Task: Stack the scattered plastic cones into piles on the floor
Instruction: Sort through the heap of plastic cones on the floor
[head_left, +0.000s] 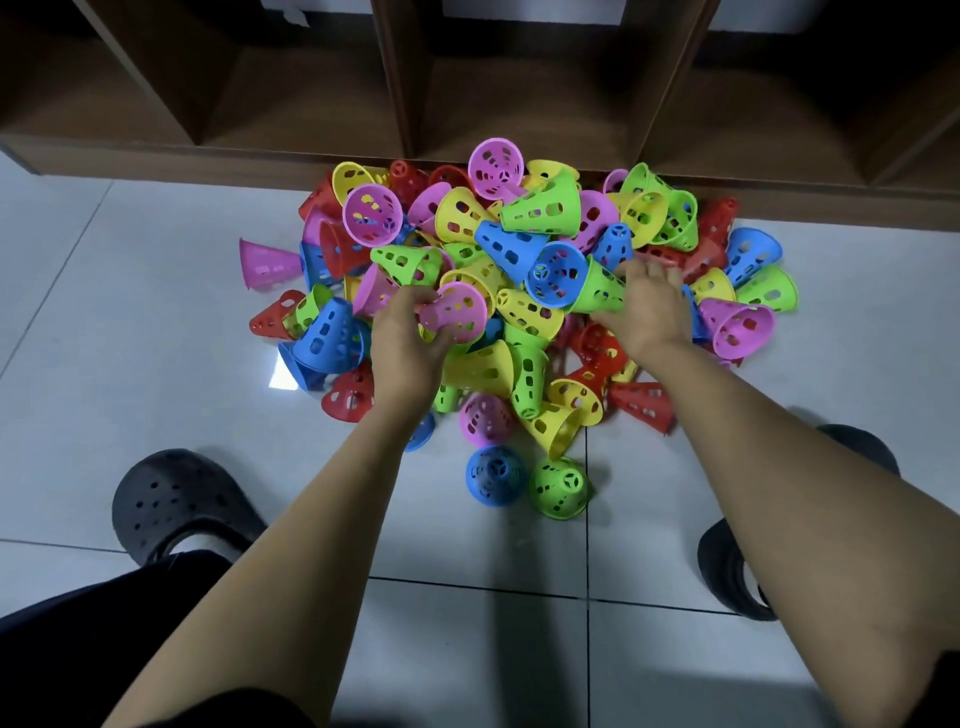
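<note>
A big heap of perforated plastic cones (519, 249) in pink, yellow, green, blue and red lies on the floor against a wooden shelf. My left hand (405, 338) grips a pink cone (457, 312) at the heap's near left side. My right hand (649, 301) reaches into the heap on the right, fingers curled down among a green cone (597, 291) and red cones; what the fingers hold is hidden. A blue cone (493, 475) and a green cone (560, 488) stand apart, nearest to me.
A dark brown wooden shelf (467, 104) with open compartments runs along the back. The floor (130, 338) is light grey tile. My black perforated clogs are at the left (176, 504) and right (727, 571) of my arms.
</note>
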